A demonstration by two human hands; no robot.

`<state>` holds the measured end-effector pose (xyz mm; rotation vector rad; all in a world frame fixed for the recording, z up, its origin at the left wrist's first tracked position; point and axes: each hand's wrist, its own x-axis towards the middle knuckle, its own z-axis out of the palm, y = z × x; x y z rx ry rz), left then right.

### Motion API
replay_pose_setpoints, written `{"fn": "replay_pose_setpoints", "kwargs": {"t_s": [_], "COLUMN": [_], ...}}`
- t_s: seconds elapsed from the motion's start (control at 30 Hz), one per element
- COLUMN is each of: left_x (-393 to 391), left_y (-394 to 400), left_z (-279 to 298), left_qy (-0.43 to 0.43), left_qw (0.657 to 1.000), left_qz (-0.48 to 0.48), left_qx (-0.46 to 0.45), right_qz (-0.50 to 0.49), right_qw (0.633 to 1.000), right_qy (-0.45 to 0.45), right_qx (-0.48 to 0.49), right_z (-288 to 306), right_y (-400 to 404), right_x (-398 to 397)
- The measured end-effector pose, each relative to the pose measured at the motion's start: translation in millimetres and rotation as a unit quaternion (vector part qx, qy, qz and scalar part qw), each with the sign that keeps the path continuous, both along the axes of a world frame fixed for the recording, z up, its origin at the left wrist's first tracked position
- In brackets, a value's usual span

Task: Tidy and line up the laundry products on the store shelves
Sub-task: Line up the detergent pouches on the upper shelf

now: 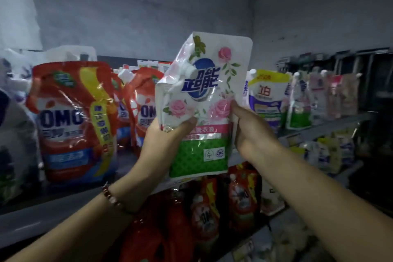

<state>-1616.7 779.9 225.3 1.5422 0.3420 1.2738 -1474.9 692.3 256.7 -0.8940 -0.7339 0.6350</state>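
Hands lift a rose-printed detergent refill pouch (202, 108) before the top shelf (63, 204): left hand (163, 140) and right hand (253, 132) pinch its sides, apparently to slot it between red OMO pouches (72, 121) and yellow-topped pouch (268, 98).

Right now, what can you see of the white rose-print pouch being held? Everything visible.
The white rose-print pouch is a glossy, crinkled plastic refill bag with pink roses, green leaves, a blue round logo with Chinese characters, a pink band and a green lower panel. A white capped spout sits at its upper left corner. It is held upright, slightly tilted, in front of the upper shelf. The left hand grips its left edge, thumb across the front; the right hand holds its right edge.
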Motion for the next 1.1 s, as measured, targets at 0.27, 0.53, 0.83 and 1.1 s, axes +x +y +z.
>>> {"fn": "replay_pose_setpoints", "kwargs": {"t_s": [0.27, 0.53, 0.83, 1.1], "left_x": [116, 187, 183, 179], "left_y": [16, 54, 43, 48], "left_z": [28, 25, 60, 111], "left_qy": [0.027, 0.057, 0.131, 0.386], "left_qw": [0.998, 0.995, 0.963, 0.783], "left_qz": [-0.007, 0.078, 0.205, 0.368], "left_qx": [0.059, 0.031, 0.118, 0.321], "right_qz": [-0.061, 0.005, 0.062, -0.075], "right_qw": [0.997, 0.998, 0.987, 0.881], "right_qy": [0.054, 0.030, -0.082, -0.459], "right_qx": [0.002, -0.054, -0.126, -0.092], "right_z": [35, 31, 4, 82], "right_y": [23, 92, 112, 86], "right_x": [112, 204, 244, 267]}}
